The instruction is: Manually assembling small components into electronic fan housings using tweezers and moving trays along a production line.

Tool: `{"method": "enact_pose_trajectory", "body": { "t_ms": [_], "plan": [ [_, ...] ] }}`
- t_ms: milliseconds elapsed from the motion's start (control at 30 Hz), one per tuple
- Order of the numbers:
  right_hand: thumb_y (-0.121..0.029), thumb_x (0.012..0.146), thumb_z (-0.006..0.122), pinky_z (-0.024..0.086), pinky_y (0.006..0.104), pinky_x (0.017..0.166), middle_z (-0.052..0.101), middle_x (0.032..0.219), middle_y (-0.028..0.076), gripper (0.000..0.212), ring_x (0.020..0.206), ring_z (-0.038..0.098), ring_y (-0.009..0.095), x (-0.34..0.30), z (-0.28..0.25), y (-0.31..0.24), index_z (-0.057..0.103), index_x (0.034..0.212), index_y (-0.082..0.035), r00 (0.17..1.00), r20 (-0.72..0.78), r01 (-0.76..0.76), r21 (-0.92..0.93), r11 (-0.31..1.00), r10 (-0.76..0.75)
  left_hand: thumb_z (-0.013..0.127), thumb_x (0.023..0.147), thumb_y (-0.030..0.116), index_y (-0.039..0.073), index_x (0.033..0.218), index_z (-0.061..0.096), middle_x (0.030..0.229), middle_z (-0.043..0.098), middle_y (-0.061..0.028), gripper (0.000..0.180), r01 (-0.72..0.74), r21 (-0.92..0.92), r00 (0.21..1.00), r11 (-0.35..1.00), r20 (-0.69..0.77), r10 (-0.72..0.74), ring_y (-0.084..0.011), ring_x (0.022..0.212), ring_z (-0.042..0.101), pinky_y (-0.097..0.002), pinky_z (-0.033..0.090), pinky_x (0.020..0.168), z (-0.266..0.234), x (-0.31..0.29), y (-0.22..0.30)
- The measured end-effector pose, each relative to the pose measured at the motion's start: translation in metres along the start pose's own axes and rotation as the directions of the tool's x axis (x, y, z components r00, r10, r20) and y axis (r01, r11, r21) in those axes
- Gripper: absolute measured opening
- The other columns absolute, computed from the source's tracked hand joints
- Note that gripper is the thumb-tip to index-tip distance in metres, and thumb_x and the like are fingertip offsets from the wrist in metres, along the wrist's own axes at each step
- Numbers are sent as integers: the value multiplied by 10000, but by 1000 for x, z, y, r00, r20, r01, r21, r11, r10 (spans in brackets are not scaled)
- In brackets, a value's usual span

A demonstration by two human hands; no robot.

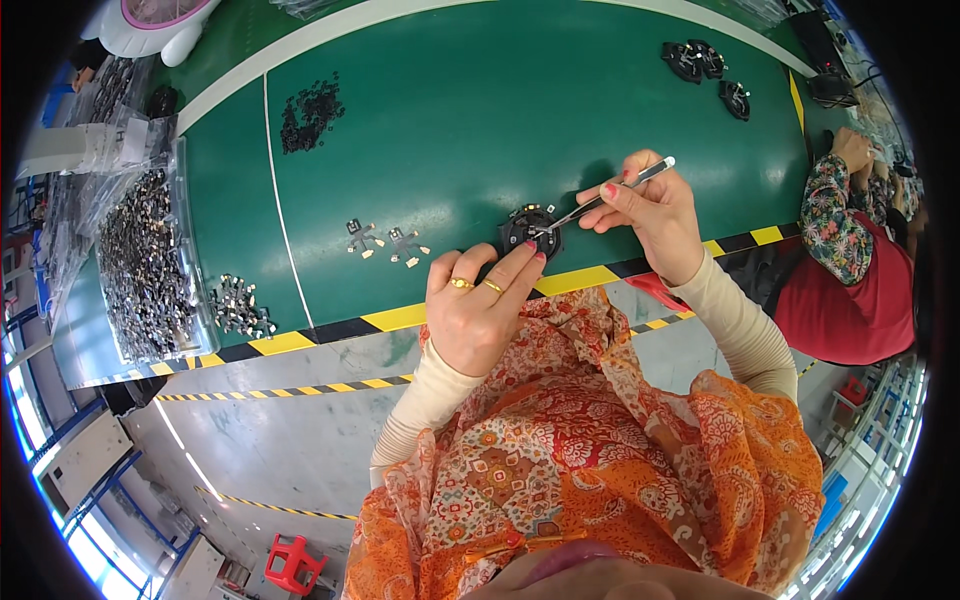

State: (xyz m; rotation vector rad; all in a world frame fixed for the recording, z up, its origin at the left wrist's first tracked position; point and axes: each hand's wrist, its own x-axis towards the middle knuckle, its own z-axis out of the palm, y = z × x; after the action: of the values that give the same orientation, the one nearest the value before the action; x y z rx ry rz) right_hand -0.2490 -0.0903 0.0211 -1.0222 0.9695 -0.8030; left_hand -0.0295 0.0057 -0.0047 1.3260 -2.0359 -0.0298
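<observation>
A black round plastic part [515,229] with small fittings inside lies on the green table near its front edge. My left hand [476,306], wearing two gold-coloured rings, steadies this part, its fingertips pressed on the near side. From the right, my right hand [655,208] grips a pair of metal tweezers [652,172], whose tips reach into the round part. What the tips touch is too small to make out. Just left of my left hand lie two small flat pieces [404,244] with dark bodies and pale ends.
Small black pieces [312,112] form a pile at the far left. A clear tray [184,250] heaped with small parts stands left, beside a loose cluster [240,306]. Several black assemblies [734,99] rest at the far right. Another person [845,240] sits to the right.
</observation>
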Motion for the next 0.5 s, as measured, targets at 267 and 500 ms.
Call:
{"method": "enact_pose_trajectory", "body": {
  "t_ms": [267, 500],
  "plan": [
    [24, 762, 592, 472, 343, 563, 553, 783, 72, 396, 633, 570, 200, -14, 26, -22, 670, 1140, -67, 759, 434, 584, -784, 211, -486, 673, 665, 71, 86, 985, 744, 1072, 700, 22, 328, 17, -2, 999, 1000, 44, -17, -143, 789, 541, -320, 428, 810, -4, 4, 0],
    [-50, 634, 673, 464, 321, 503, 496, 780, 20, 569, 629, 555, 189, -15, 26, 7, 660, 1201, -100, 740, 598, 634, -773, 22, -308, 665, 675, 87, 74, 989, 743, 1104, 703, 10, 324, 23, -15, 997, 1000, 68, -22, -134, 764, 528, -304, 427, 802, -3, 3, 0]
  ]
}}
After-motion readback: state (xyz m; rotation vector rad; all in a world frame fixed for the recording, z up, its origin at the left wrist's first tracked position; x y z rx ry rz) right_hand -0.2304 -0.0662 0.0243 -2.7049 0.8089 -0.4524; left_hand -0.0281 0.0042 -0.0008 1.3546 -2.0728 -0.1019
